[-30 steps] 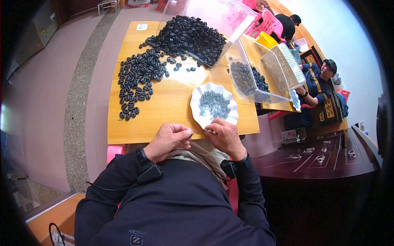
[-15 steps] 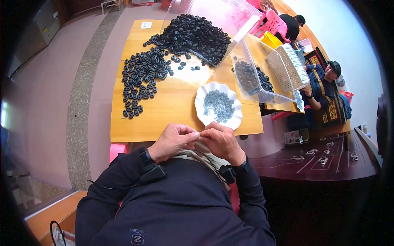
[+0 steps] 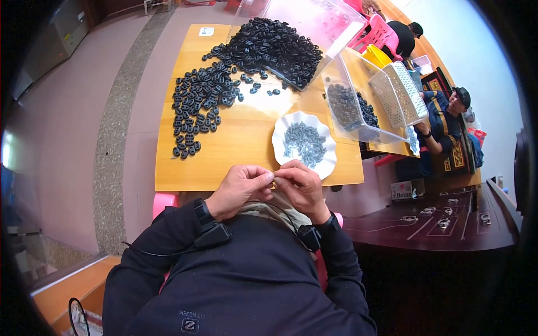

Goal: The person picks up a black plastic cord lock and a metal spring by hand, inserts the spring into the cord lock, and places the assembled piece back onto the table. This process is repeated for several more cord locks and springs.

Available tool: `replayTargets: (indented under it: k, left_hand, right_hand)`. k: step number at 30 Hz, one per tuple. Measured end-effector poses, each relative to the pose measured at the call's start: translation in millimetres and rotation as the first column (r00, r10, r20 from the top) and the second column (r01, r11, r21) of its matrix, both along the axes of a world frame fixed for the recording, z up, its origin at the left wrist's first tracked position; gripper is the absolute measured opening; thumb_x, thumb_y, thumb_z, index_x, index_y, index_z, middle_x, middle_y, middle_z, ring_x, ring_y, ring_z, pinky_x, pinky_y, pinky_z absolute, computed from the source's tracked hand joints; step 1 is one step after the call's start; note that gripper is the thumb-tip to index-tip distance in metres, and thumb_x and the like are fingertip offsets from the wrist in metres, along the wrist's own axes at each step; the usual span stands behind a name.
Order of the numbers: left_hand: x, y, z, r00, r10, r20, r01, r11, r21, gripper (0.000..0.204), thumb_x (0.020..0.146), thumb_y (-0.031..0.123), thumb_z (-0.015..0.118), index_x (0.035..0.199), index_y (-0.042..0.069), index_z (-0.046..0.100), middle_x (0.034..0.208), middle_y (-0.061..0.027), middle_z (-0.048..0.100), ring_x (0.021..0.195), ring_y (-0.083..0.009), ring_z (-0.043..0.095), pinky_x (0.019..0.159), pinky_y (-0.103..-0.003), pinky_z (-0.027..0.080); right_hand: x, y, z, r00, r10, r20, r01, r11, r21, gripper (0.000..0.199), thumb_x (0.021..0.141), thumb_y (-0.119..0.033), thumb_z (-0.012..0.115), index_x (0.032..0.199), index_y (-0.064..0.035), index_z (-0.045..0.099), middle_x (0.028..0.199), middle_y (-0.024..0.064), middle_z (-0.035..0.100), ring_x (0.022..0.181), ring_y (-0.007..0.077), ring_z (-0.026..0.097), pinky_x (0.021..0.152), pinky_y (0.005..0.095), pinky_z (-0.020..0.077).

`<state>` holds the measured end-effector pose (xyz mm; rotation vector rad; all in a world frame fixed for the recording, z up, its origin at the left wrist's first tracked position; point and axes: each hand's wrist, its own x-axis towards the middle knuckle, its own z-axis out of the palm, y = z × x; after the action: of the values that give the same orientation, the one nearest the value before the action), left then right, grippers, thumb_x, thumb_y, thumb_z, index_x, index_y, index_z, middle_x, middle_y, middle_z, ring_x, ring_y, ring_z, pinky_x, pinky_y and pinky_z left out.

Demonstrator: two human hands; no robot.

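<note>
My left hand [image 3: 240, 190] and my right hand [image 3: 301, 189] meet at the table's near edge, in front of my body. Thumb and fingers are pinched together on both, around a tiny thing mostly hidden by the fingertips; a speck of yellowish colour shows between them. Just beyond my right hand stands a white plate with a wavy rim [image 3: 278, 140], holding a heap of small grey, see-through pieces [image 3: 305, 144]. Farther left on the table lie many small black oval pieces with holes [image 3: 204, 92], and a larger pile of them [image 3: 274, 50] spills from a clear bin.
The wooden table [image 3: 235, 151] carries a tipped clear bin [image 3: 336, 19] at the back. To its right, a clear box [image 3: 386, 134] holds more black pieces beside a white perforated basket [image 3: 412, 89]. A co-worker [image 3: 448, 106] sits at the right, near a dark panel [image 3: 426, 224].
The view has shifted slightly, so the table sits a little to the right. My fingers have moved a little at the pinch, and a yellowish speck now shows there.
</note>
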<state>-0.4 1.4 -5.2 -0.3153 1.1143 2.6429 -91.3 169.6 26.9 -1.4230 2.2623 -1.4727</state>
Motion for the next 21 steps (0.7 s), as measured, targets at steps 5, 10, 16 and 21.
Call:
replayTargets:
  k: [5,10,16,21]
  left_hand:
    - [-0.5,-0.3,5.4,0.997,0.076,-0.025,-0.074,0.995,0.06,0.015,0.094,0.012,0.06,0.101,-0.001,0.063,0.089,-0.0057,0.066,0.079,-0.0123,0.065,0.071,-0.024,0.056]
    - [-0.4,-2.4,6.3,0.991,0.136,0.015,-0.137,0.99,0.041,0.014,0.092,0.005,0.06,0.105,-0.002,0.061,0.093,-0.0084,0.066,0.082,-0.0144,0.067,0.075,-0.027,0.058]
    - [0.3,-3.2,6.3,0.986,0.165,0.035,-0.167,0.983,0.074,0.02,0.091,0.002,0.06,0.109,-0.004,0.056,0.096,-0.0112,0.066,0.083,-0.0165,0.067,0.075,-0.028,0.059]
    - [1.3,-2.8,9.4,0.986,0.161,0.048,-0.165,0.983,0.086,0.021,0.09,0.002,0.061,0.11,-0.004,0.056,0.096,-0.0123,0.066,0.085,-0.0178,0.068,0.076,-0.029,0.059]
  right_hand:
    - [-2.1,0.7,-14.6,0.969,-0.029,0.245,0.049,0.996,-0.076,0.007,0.083,0.002,0.066,0.09,0.0033,0.065,0.084,0.0095,0.061,0.07,0.0141,0.062,0.06,0.0247,0.0497]
    - [2.4,0.4,-14.0,0.909,-0.001,0.416,0.078,0.983,-0.168,0.007,0.088,0.002,0.061,0.093,0.0075,0.063,0.092,0.0101,0.058,0.075,0.0131,0.063,0.065,0.0216,0.0532]
    - [5.2,-1.3,-15.5,0.896,-0.022,0.444,0.115,0.976,-0.184,0.007,0.088,0.002,0.062,0.093,0.0072,0.063,0.092,0.0101,0.058,0.075,0.0133,0.064,0.064,0.0218,0.0532]
    - [3.1,-3.0,-16.5,0.943,-0.04,0.332,0.093,0.985,-0.146,0.007,0.087,0.002,0.063,0.091,0.0066,0.064,0.089,0.0101,0.059,0.072,0.013,0.064,0.062,0.022,0.0521]
